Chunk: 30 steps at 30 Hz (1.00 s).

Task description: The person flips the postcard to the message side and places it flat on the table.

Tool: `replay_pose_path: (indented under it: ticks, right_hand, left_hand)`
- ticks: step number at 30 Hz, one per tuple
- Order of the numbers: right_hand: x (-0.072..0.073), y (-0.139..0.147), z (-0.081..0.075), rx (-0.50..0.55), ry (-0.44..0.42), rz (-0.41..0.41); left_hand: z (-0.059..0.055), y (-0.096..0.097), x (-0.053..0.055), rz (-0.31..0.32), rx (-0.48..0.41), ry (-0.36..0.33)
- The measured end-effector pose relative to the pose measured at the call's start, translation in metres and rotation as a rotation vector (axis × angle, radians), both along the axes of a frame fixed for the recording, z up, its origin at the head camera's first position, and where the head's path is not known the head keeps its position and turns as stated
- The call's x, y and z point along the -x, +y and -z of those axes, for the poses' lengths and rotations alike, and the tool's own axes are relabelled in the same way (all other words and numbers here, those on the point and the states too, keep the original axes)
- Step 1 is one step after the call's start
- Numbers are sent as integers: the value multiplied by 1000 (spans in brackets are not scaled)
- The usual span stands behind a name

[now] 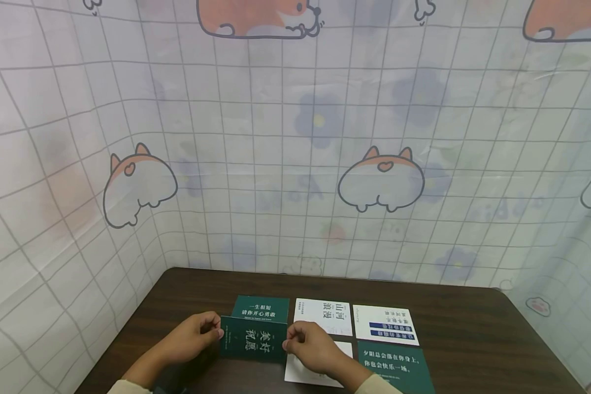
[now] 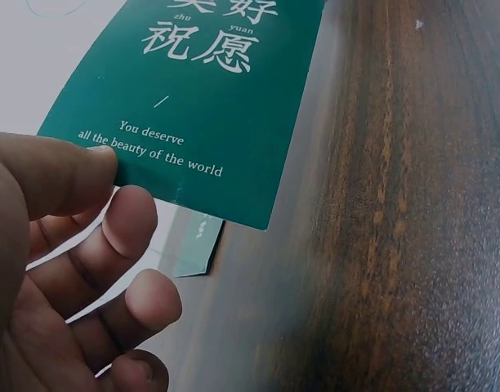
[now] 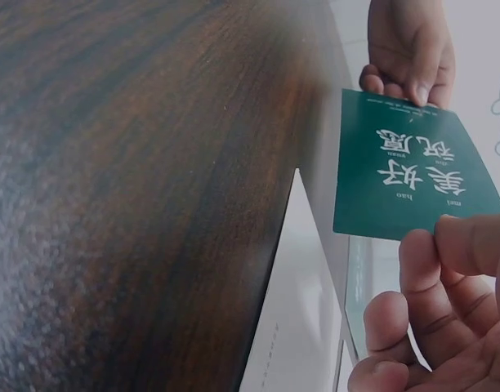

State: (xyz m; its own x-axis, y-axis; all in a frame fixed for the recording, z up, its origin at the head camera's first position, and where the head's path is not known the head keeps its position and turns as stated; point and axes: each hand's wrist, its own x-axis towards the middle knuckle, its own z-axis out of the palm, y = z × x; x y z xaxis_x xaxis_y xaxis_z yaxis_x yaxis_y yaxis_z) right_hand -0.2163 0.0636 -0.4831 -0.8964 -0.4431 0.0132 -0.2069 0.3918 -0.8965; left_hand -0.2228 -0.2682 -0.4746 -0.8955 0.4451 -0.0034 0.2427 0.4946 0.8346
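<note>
A dark green card (image 1: 253, 340) with white Chinese characters is held up, tilted, between my two hands. My left hand (image 1: 193, 338) pinches its left end between thumb and forefinger; the left wrist view shows the thumb over the English line on the green card (image 2: 209, 106). At the opposite end, my right hand (image 1: 316, 349) pinches the edge the same way, the other fingers loosely curled, as the right wrist view of the green card (image 3: 409, 163) shows. Behind it lies another green card (image 1: 263, 306), its lower part covered. A white card (image 1: 302, 372) lies partly under my right hand.
To the right on the dark wooden table (image 1: 482, 339) lie a white card with black characters (image 1: 322, 316), a white card with blue bars (image 1: 385, 324) and a green card (image 1: 396, 366). A gridded cloth with cartoon dogs (image 1: 285, 191) hangs behind and beside the table.
</note>
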Motion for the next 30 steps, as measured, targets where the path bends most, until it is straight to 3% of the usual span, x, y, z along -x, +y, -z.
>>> replay_pose_path:
  ticks: [12,30]
  right_hand:
    - [-2,-1,-2,-23,51,12]
    - [-3,3,-2,-36,78,14]
  left_hand:
    - [-3,-2,-4,-9,13,70]
    - [1,-4,-6,-25,0,97]
